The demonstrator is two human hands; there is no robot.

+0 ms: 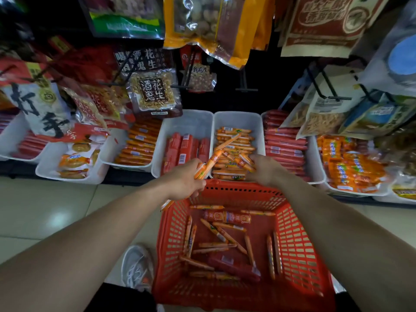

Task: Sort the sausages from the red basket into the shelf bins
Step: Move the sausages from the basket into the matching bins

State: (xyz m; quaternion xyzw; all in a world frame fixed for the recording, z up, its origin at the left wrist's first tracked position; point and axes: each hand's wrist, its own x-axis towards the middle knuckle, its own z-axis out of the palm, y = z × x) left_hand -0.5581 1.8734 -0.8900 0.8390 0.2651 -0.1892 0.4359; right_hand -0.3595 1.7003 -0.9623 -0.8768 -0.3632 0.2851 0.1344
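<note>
Where the glossy tiled floor (56, 210) meets the bottom shelf, white plastic bins stand in a row. Toward the left, one bin (108, 152) holds flat-stacked orange sticks. The next bin (186, 122) holds thick red sausages (180, 152) in smooth, shiny casings, packed side by side.

The left hand (186, 179) hovers at that bin's near edge. Its fingers are clamped round a small bunch of thin orange sausages (209, 165), slim rods that slant up to the right. Below the forearm, a grey mesh shoe (137, 266) rests on the floor.

The red basket (299, 255), rigid plastic with slotted lattice walls, sits just in front of the bins. Loose sausages (216, 230) lie scattered on its bottom at all angles, mostly thin orange sticks with two thicker red ones among them.

The right hand (265, 170) reaches past the basket's far rim into the orange-stick bin (238, 119). Its fingers are curled round a few sticks on top of the pile.

Farther right, long red sausages (283, 140) lie stacked lengthwise. Beside them, crinkly orange packets (346, 163) fill another bin.
</note>
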